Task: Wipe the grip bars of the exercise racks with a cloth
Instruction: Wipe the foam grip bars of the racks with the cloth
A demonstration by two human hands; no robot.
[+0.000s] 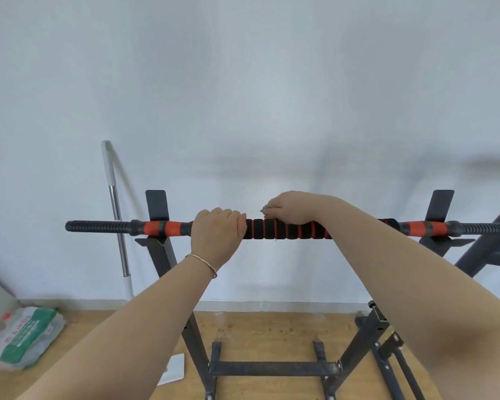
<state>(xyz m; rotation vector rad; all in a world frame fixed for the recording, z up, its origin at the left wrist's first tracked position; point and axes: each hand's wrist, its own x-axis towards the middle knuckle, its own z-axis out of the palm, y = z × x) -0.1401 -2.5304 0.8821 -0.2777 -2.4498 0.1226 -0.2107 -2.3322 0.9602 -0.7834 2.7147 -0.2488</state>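
Plain white wall point(243, 82) fills the background, and a wooden floor point(257, 327) lies below it. A black exercise rack point(272, 368) stands in front of the wall and carries the grip bar point(272, 229), which lies level across its two upright holders. The middle of this bar has black foam with orange rings.

The left hand point(215, 229) is on the bar, left of its middle, with the fingers point(228, 216) curled over the top and gripping it. A thin bracelet point(202, 262) is on that wrist. The right hand point(292, 207) is on the bar just right of the middle. It holds a greyish cloth point(267, 209) down on the foam; only a small edge of the cloth shows at the fingertips. These fingers look bent around the cloth, but most of them are hidden behind the hand.

I judge that the wiping of this bar is in progress, near its middle. The pictures do not show which part is already clean. The orange ends and the ribbed black ends of the bar probably remain, and also a second rack point(485, 249), seen partly to the right of the bar.

By count: one bar, one cloth, two hands, two racks. Left of the bar one white and metal pole point(116, 203) leans on the wall, and below it one wrapped pack of bottles point(26, 339) lies on the floor.
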